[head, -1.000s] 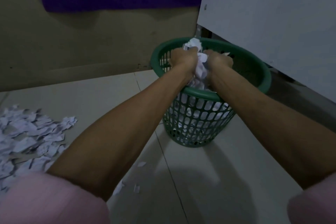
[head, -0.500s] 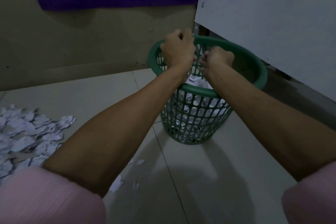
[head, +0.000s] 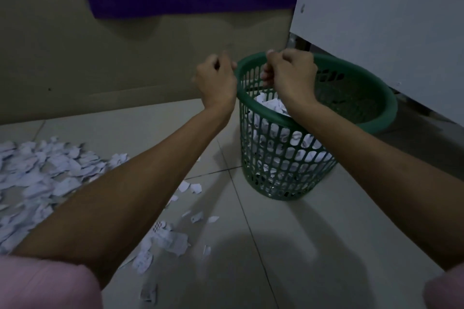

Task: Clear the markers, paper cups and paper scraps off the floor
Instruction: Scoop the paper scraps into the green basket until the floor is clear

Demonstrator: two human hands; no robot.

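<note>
Now both fists, left hand [head: 216, 80] and right hand [head: 291, 75], curled and holding nothing we can see, have lifted from the green basket [head: 351, 120] where the wad dropped a moment ago, leaving the paper scraps [head: 50, 170] heaped on the floor [head: 313, 246] still to gather.

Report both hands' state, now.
Left hand: fingers curled, nothing visibly held.
Right hand: fingers curled above the green basket, nothing visibly held.

sleeves [head: 47, 283]: pink, short | forearms: bare | hands [head: 216, 80]: bare, ungloved
</note>
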